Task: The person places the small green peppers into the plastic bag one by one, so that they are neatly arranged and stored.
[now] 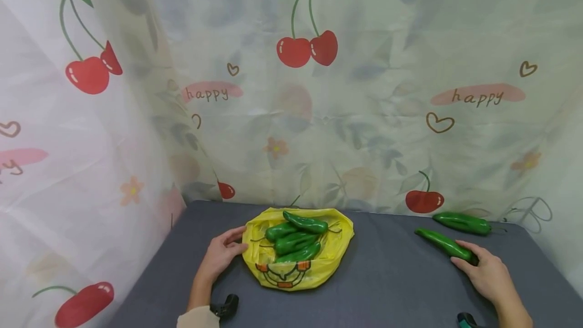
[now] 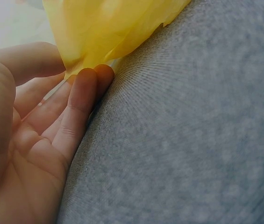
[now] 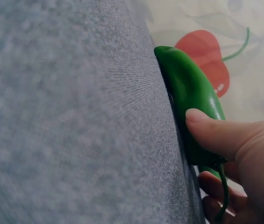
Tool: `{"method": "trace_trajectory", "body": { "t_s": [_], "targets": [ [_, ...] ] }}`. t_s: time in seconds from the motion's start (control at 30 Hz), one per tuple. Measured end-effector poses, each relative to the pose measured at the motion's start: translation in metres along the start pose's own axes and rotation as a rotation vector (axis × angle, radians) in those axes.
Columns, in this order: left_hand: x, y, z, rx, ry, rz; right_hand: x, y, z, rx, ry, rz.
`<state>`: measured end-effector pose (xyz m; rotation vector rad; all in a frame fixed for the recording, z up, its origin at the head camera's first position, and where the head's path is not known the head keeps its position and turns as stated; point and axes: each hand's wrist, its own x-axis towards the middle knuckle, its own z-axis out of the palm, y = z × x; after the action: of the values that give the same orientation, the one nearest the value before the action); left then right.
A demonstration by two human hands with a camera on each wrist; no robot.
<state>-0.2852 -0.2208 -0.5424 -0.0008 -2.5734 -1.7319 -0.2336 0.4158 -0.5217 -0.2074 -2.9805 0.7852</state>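
A yellow plastic bag (image 1: 325,267) lies on the table with its mouth spread wide, and several green chili peppers (image 1: 296,242) are heaped in it. At its left side my left hand (image 1: 220,254) pinches the rim between thumb and fingers, as the left wrist view shows on the yellow plastic (image 2: 99,32). Over to the right, my right hand (image 1: 489,272) holds a long green chili pepper (image 1: 437,240) near its stem end. In the right wrist view the thumb lies across that pepper (image 3: 185,84), whose stem hangs down by the fingers.
Just behind the held pepper, another green chili pepper (image 1: 462,222) lies near the table's far right corner. A dark grey cloth covers the table (image 1: 378,277). Printed curtains (image 1: 364,115) rise along its back and sides.
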Motion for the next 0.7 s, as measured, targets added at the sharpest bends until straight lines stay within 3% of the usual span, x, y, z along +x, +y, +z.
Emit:
{"method": "trace_trajectory", "body": {
  "t_s": [0.37,0.7],
  "targets": [
    [-0.001,0.0,0.001,-0.007,-0.004,0.003,-0.002,-0.009,-0.004,0.05,0.031,0.066],
    [-0.001,0.0,0.0,-0.015,-0.009,0.004,-0.005,-0.021,-0.006,0.09,0.17,0.028]
  ]
}}
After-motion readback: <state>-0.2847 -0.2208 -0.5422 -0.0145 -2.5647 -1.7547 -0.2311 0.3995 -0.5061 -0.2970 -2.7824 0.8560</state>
